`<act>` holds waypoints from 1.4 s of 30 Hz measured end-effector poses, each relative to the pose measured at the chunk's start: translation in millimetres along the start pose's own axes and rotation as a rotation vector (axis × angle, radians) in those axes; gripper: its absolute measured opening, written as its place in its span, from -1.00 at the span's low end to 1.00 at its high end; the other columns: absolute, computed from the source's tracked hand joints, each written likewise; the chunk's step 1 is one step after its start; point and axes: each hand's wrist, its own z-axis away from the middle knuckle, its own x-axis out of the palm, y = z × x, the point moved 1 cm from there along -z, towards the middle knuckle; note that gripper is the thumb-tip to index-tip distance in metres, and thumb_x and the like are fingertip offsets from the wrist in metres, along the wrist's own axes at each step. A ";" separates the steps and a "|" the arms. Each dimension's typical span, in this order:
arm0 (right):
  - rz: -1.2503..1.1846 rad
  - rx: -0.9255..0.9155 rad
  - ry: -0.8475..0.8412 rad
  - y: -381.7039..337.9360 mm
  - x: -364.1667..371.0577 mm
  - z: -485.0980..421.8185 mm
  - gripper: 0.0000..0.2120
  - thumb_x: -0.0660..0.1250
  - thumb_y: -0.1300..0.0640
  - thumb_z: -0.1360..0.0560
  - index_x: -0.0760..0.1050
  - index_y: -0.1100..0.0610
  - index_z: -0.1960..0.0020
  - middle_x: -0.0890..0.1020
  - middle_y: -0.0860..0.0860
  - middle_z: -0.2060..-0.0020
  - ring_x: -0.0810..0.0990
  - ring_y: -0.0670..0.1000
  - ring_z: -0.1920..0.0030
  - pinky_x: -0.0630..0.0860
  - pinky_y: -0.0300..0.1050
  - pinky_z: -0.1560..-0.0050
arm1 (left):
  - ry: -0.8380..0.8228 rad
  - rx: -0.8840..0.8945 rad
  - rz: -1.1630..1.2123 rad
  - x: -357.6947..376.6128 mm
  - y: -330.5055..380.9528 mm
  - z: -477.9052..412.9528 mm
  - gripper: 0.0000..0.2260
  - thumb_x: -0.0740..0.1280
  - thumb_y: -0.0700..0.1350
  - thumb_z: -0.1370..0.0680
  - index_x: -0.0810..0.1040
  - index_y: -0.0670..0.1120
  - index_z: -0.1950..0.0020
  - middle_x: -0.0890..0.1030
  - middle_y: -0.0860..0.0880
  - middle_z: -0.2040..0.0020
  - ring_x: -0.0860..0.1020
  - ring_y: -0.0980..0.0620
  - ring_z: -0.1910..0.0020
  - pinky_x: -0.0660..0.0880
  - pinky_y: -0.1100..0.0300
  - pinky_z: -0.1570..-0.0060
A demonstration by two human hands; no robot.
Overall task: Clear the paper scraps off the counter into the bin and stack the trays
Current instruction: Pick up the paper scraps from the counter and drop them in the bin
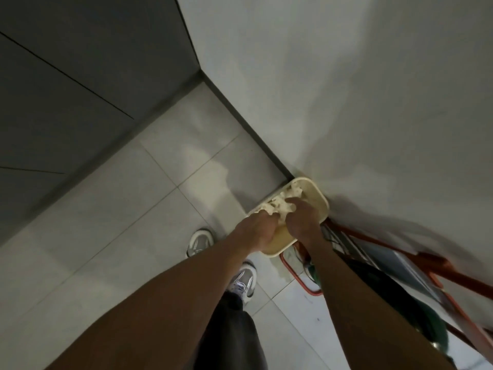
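Paper scraps [277,203] sit bunched directly over the cream bin [316,201] by the wall, its long axis running away from the body. Left hand [256,229] and right hand [302,218] both grip the wad, the right reaching slightly further in.

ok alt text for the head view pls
A left hand and right hand reach into paper scraps in a cream tray beside a white wall, above a tiled floor. Two shoes show below; an orange frame lies at right.
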 end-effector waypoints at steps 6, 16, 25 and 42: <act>-0.215 -0.053 0.185 -67.8 -76.0 122.4 -0.68 0.30 0.29 -0.61 0.62 0.06 -0.29 0.66 0.12 -0.24 0.60 0.13 -0.22 0.33 -0.32 -0.14 | 0.153 0.025 0.000 -116.0 8.1 131.7 -0.54 0.27 -0.20 -0.63 0.32 0.07 -0.51 0.56 -0.11 -0.26 0.63 -0.18 -0.10 0.58 0.01 0.07; -0.303 -0.458 0.460 -247.1 -199.8 342.6 -0.70 0.39 0.20 -0.60 0.61 -0.04 -0.30 0.63 -0.16 -0.21 0.58 -0.12 -0.21 0.48 -0.12 -0.31 | 0.774 -0.046 0.119 -304.8 -40.2 405.9 -0.52 0.25 -0.10 -0.67 0.30 0.04 -0.60 0.42 -0.03 -0.52 0.38 -0.03 -0.51 0.44 -0.01 -0.42; -0.329 -0.781 0.484 -455.5 -265.9 473.6 -0.76 0.41 0.18 -0.63 0.63 0.01 -0.28 0.64 -0.14 -0.27 0.47 -0.44 -0.21 0.24 -0.63 -0.24 | 1.143 -0.130 0.375 -415.1 -85.3 603.6 -0.64 0.28 -0.05 -0.68 0.43 0.07 -0.49 0.53 0.06 -0.41 0.51 0.04 -0.36 0.43 0.12 -0.38; 0.048 -1.052 0.180 -765.9 -283.8 395.8 -0.25 0.54 -0.17 -0.47 0.26 -0.15 -0.55 0.34 -0.15 -0.49 0.49 0.00 -0.40 0.56 0.14 -0.35 | 1.288 -0.300 0.503 -559.5 -231.2 620.6 -0.75 0.38 -0.13 -0.63 0.60 -0.03 -0.31 0.65 0.05 -0.23 0.62 0.06 -0.19 0.54 0.11 -0.23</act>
